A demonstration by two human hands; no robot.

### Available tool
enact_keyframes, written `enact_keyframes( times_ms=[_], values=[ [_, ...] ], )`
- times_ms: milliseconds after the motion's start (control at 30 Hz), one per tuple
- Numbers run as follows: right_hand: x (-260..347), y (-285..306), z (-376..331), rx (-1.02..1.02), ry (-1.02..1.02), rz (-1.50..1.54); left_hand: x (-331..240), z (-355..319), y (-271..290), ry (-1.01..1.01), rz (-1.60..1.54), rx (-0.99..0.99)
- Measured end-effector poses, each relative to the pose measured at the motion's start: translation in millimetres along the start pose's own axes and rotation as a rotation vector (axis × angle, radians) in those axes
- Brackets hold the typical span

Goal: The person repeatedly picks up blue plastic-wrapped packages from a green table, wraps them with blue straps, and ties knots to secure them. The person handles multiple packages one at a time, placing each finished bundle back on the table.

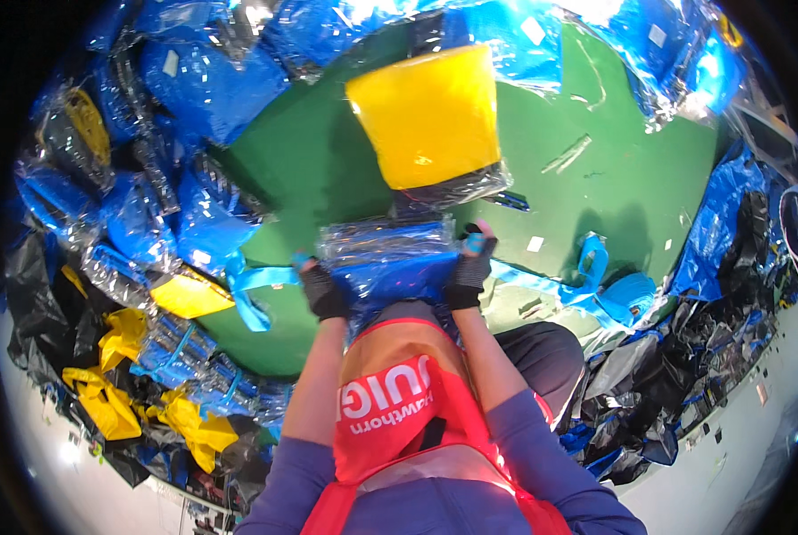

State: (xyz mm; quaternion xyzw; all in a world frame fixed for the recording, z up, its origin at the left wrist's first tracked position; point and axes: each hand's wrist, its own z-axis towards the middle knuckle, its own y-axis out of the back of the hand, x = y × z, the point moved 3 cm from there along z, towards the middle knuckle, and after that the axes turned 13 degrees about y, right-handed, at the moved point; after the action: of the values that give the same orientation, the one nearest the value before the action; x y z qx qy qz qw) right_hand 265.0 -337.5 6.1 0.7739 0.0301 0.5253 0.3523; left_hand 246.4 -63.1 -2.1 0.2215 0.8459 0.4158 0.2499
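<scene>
Our gloved left hand (pixel 323 292) and right hand (pixel 468 275) grip a plastic-wrapped blue bundle (pixel 388 263) by its sides. Glare off the wrap hides its contents. Our red vest (pixel 390 401) covers its near edge.

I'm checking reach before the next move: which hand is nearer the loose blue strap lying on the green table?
Left. The left hand sits just beside the blue strap, at the wrapped blue bundle's left edge. The right hand holds the bundle's far right edge.

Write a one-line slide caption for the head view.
Both gloved hands, left hand and right hand, grip a plastic-wrapped blue bundle on a green table, below a yellow wrapped pack.
</scene>
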Motion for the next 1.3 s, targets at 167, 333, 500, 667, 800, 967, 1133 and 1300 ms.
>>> enact_keyframes(
  times_ms=[167, 333, 500, 667, 800, 967, 1133, 1300],
  values=[
    [-123.4, 42.5, -44.3, -0.284, -1.316, 0.100, 120.1, 47.1, -22.8, 1.064, -0.413, -0.173],
    [-183.2, 37.8, -70.1, -0.451, -1.067, 0.453, 195.1, 63.1, -52.7, 0.897, -1.319, 0.295],
    [-147.2, 67.3, -69.8, -0.397, -0.699, 1.419, 202.6, -14.6, 23.2, 0.524, -1.837, 0.577],
    [-53.6, 79.1, -82.0, 0.197, -0.206, 1.061, 104.7, -118.8, 143.4, 0.341, -1.538, 0.512],
    [24.0, 97.3, -124.9, 0.493, 0.132, 0.521, -27.0, -195.9, 192.6, 0.004, -1.077, 0.673],
    [28.8, 129.7, -160.9, 0.648, 0.676, -0.111, -145.2, -288.7, 162.3, -1.155, 0.240, 0.324],
    [-42.2, 134.4, -126.2, 0.619, 0.491, -0.108, -133.8, -230.0, 144.4, -0.665, -0.209, 0.461],
    [-30.4, 117.1, -65.5, 0.542, 0.285, 0.058, -115.4, -190.9, 101.0, -0.749, -0.535, 0.888]
  ],
)
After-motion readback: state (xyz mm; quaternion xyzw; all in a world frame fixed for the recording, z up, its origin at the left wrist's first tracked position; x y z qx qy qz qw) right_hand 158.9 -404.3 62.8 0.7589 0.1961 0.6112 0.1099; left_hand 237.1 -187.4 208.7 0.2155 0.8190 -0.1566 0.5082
